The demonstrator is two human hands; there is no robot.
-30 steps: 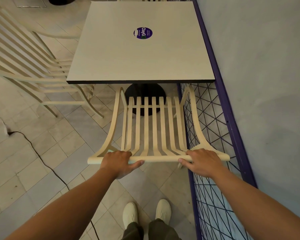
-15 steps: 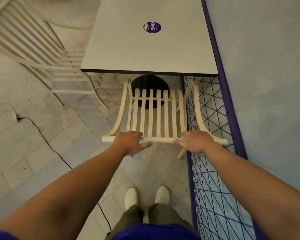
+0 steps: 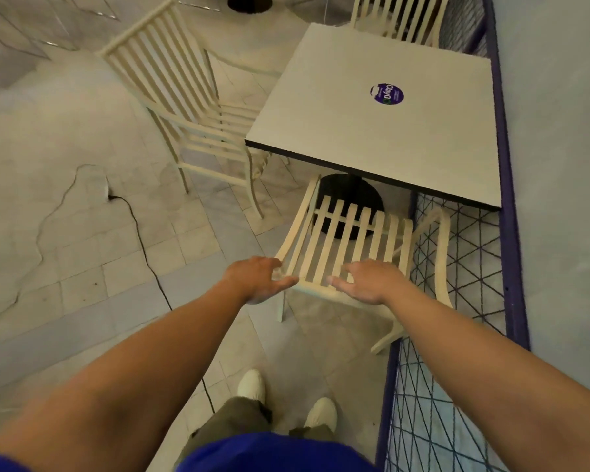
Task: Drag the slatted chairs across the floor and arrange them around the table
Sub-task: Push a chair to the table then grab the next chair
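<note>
Fingers of both hands — left (image 3: 258, 279), right (image 3: 367, 282) — spread over chair (image 3: 348, 240).

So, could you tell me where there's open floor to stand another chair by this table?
Open tile lies left of the near chair, between it and the black cable. It is crowded on the right, where the purple wire fence runs alongside the table. A side chair fills the left edge, a far chair the back.

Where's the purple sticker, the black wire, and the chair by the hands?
purple sticker (image 3: 387, 94), head view, its middle.
black wire (image 3: 140, 238), head view, stretch on the floor tiles.
near chair (image 3: 346, 238), head view, a back slat.
</note>
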